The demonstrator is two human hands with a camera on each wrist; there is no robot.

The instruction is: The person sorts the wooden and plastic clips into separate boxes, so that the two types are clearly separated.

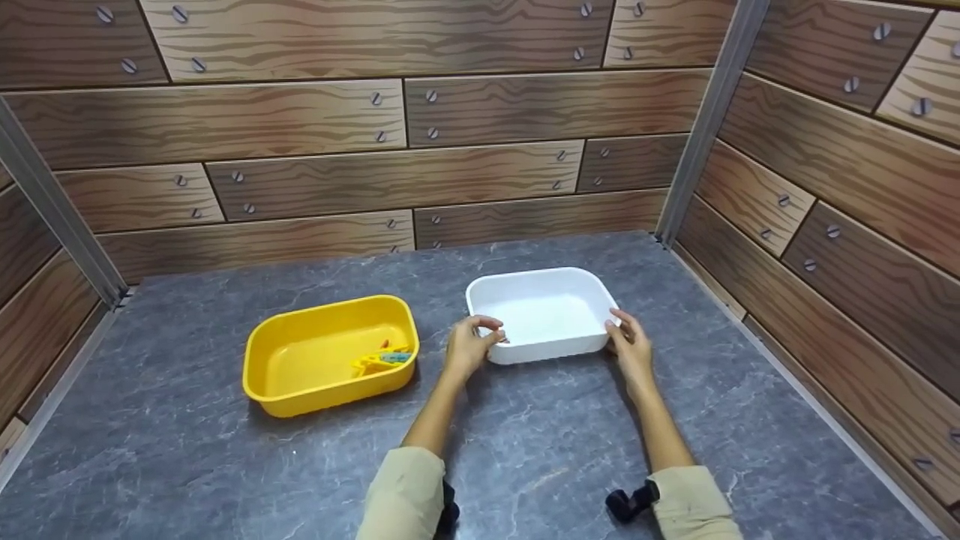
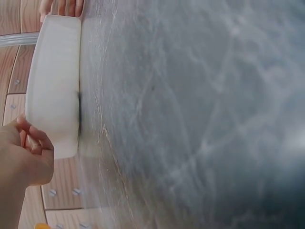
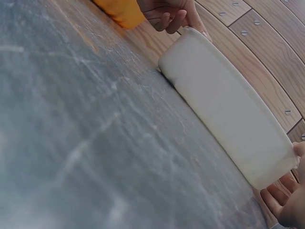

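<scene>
A white rectangular plastic tub (image 1: pixel 544 349) sits on the grey marbled tabletop, its long side facing me. At its near left corner my left hand (image 1: pixel 469 346) pinches the rim between thumb and fingers. A small reddish-brown spot shows beside that thumb tip, too small to make out. My right hand (image 1: pixel 632 349) grips the right end, thumb over the rim and fingers along the outer wall. From the right wrist view, the tub's outer wall (image 3: pixel 219 105) spans between both hands, with the right fingers (image 3: pixel 276 198) low near its bottom corner.
To the left stands a yellow tub (image 1: pixel 330 394) of similar shape. Several small yellow, blue-grey and red plastic pieces (image 1: pixel 382 360) lie in its right end. Wood-patterned panels (image 1: pixel 495 172) wall in the table at the back and sides, with metal posts (image 1: pixel 709 127) at the corners.
</scene>
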